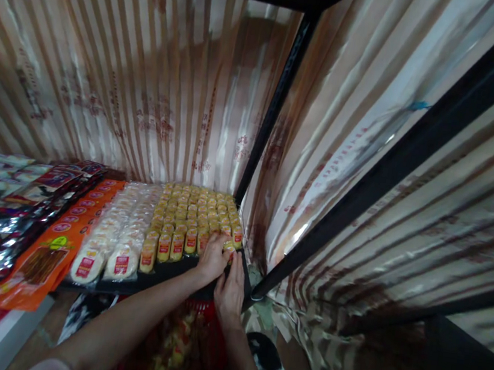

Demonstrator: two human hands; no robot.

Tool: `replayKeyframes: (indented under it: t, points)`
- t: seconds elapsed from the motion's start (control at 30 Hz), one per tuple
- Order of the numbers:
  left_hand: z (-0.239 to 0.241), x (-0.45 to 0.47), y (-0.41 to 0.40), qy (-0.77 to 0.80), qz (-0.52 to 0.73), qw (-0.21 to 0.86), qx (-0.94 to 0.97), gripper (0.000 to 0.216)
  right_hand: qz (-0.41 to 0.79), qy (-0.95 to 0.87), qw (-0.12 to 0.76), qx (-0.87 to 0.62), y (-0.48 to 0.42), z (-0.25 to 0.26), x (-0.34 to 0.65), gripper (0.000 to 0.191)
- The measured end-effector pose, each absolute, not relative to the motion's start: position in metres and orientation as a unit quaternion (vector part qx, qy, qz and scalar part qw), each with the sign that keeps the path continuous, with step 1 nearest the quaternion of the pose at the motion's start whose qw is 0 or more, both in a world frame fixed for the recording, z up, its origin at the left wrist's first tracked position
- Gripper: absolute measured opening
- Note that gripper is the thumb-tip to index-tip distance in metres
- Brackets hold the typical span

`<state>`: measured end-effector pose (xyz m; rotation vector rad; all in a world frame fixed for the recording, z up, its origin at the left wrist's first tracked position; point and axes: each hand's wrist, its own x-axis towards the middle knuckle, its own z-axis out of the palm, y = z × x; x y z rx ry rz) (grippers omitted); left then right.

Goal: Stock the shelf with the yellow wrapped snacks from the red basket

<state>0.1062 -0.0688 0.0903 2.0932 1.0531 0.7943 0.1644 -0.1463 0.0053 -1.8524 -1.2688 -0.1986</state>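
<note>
At the front right corner of the shelf, my left hand (213, 261) is closed around a small yellow snack packet (230, 246) with a red label. Against the packet's near side press the fingers of my right hand (230, 292), rather straight and close together. Parts of the packet are hidden by the fingers. Rows of similar yellow packets (177, 246) stand upright, packed closely on the dark shelf (143, 283) beside and behind my hands.
Left of them lie round white packaged cakes (122, 261), orange snack bags (59, 245) and dark shiny bags (6, 244). Below my arms a red basket (207, 308) contains more yellow packets (178, 346). A black post (280, 104) and printed plastic sheeting (174, 78) border the shelf.
</note>
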Motion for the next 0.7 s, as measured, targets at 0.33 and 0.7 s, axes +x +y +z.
replayKeyframes:
  t: [0.33, 0.7]
  points:
    - [0.095, 0.146, -0.055, 0.437, 0.234, 0.287, 0.820, 0.037, -0.076, -0.491, 0.441, -0.747, -0.126, 0.009, 0.193, 0.062]
    - [0.091, 0.158, -0.049, 0.411, 0.239, 0.274, 0.836, 0.030, -0.073, -0.455, 0.410, -0.787, -0.125, -0.003, 0.192, 0.061]
